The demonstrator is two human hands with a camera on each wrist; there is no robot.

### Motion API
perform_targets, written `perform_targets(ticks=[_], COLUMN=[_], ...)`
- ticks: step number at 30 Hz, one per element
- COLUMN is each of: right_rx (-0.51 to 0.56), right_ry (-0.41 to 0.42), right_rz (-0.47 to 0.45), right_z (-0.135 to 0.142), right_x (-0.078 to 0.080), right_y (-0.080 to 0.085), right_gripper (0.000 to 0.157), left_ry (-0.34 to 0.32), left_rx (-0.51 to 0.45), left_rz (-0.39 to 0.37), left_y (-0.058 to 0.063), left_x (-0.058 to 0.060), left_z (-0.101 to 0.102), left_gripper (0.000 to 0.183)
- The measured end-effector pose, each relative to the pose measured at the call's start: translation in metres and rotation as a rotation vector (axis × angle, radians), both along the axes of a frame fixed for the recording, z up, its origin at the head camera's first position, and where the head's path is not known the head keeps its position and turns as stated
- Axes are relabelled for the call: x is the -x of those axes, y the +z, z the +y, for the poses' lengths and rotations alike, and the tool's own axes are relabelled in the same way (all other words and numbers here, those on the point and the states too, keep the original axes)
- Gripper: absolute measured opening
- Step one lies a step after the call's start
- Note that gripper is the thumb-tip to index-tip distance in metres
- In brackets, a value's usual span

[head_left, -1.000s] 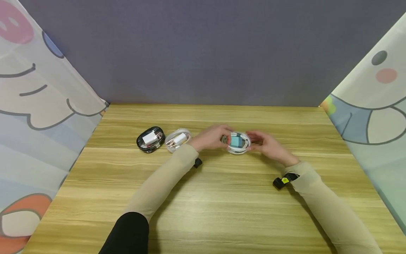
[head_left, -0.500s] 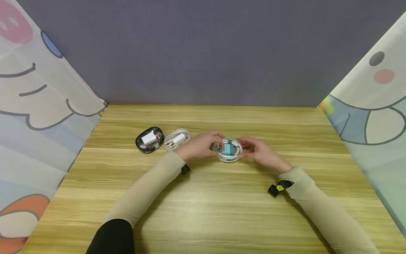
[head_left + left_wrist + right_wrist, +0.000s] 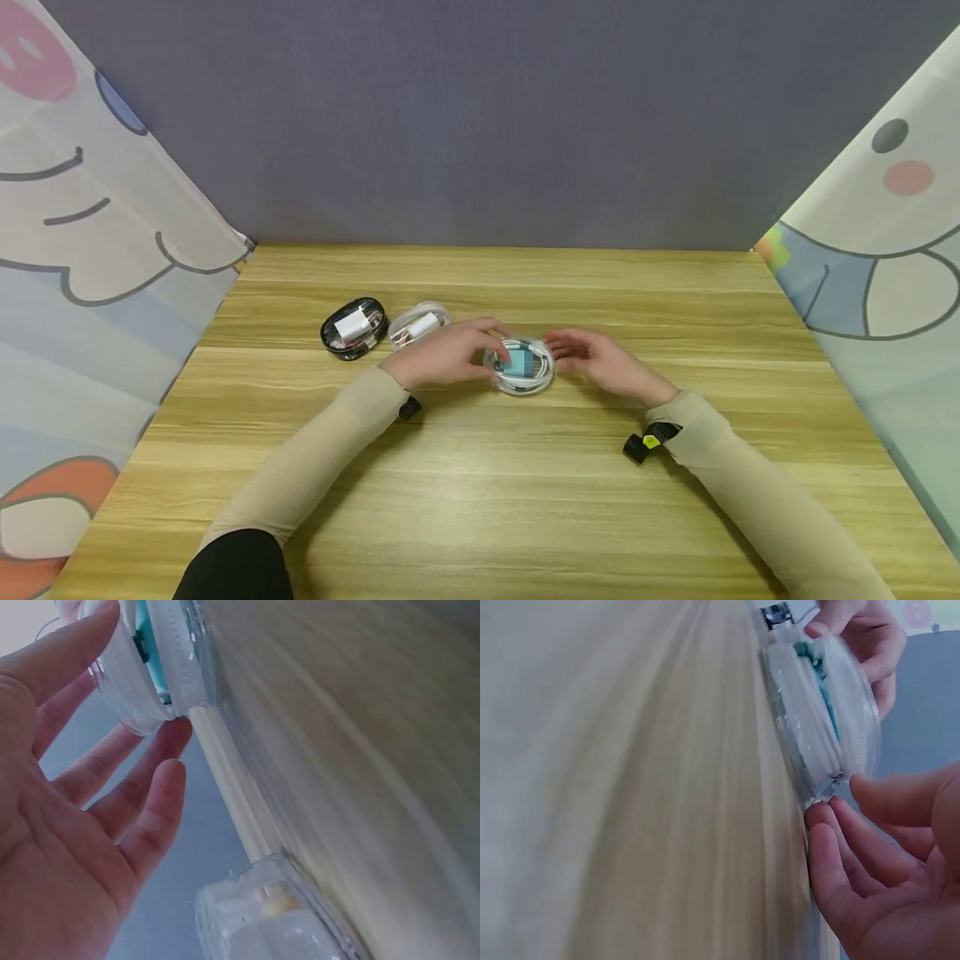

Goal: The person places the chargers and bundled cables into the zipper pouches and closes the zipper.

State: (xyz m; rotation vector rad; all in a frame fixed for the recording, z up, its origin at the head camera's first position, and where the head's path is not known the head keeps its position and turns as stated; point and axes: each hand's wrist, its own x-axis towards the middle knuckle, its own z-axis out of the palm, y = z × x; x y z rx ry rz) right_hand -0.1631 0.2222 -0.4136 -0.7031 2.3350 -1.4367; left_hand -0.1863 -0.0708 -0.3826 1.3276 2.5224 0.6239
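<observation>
A coiled white charging cable with a teal plug block (image 3: 519,363), in clear wrapping, lies near the middle of the table. My left hand (image 3: 446,354) grips its left side, thumb on one face and fingers behind. At the opposite edge, my right hand (image 3: 609,363) pinches the wrapping lightly between thumb and fingertips. In the right wrist view the wrapped cable (image 3: 810,712) stands on its side with the two hands at its ends. Part of it is hidden by the left fingers.
Left of the hands lie a wrapped black cable with a white plug block (image 3: 354,327) and a wrapped white cable with a white plug block (image 3: 422,325). A grey panel (image 3: 495,125) rises behind the wooden table (image 3: 480,508), with printed cloths at both sides.
The wrapped cable with the teal block has moved left and toward me, both hands going with it. The other two wrapped cables stay in place.
</observation>
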Motion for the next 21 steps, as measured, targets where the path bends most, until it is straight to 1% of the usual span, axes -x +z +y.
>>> perform_targets(ticks=[3,6,12,15,18,21], right_rx=[-0.051,-0.096,-0.218,-0.262,-0.283,-0.299], right_ry=[-0.003,-0.01,-0.062,-0.067,-0.063,-0.057], right_rz=[0.047,0.074,0.128,0.14,0.145,0.174], right_z=[-0.006,-0.012,-0.02,-0.022,-0.023,-0.023], right_x=[0.004,0.008,0.011,0.013,0.015,0.016], right_y=[-0.001,-0.002,0.002,0.002,0.001,0.001], right_gripper=[0.042,0.037,0.029,0.026,0.022,0.017], left_ry=[-0.013,-0.019,-0.04,-0.072,-0.126,-0.181], left_rx=[0.006,0.012,0.006,-0.007,-0.006,0.009], left_rz=[0.013,0.014,0.022,0.034,0.046,0.049], left_y=[0.0,0.003,0.007,0.007,0.006,0.004], left_x=[-0.001,-0.002,-0.002,-0.001,0.001,0.002], left_z=[-0.003,-0.006,-0.006,-0.003,0.002,0.007], left_gripper=[0.024,0.026,0.031,0.038,0.047,0.054])
